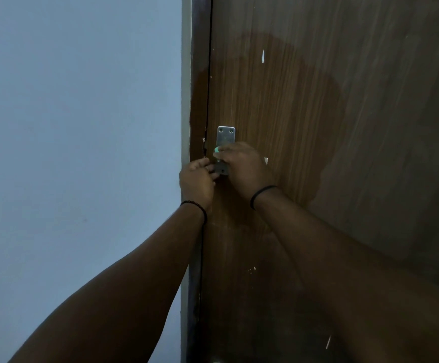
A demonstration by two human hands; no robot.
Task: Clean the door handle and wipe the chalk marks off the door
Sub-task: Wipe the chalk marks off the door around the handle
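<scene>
A brown wooden door (318,127) fills the right of the view, with a large darker damp patch around the handle. The metal door handle plate (225,136) sits near the door's left edge. My right hand (242,166) covers the handle's middle and presses a light green cloth (216,150) against it; only a corner of the cloth shows. My left hand (197,179) holds the lower end of the handle plate with its fingertips. A white mark (263,55) shows on the door above, and a few small white specks (252,269) lie lower down.
A pale blue wall (77,153) fills the left half. The dark door frame (198,74) runs vertically between wall and door. Another white streak (328,341) sits low on the door.
</scene>
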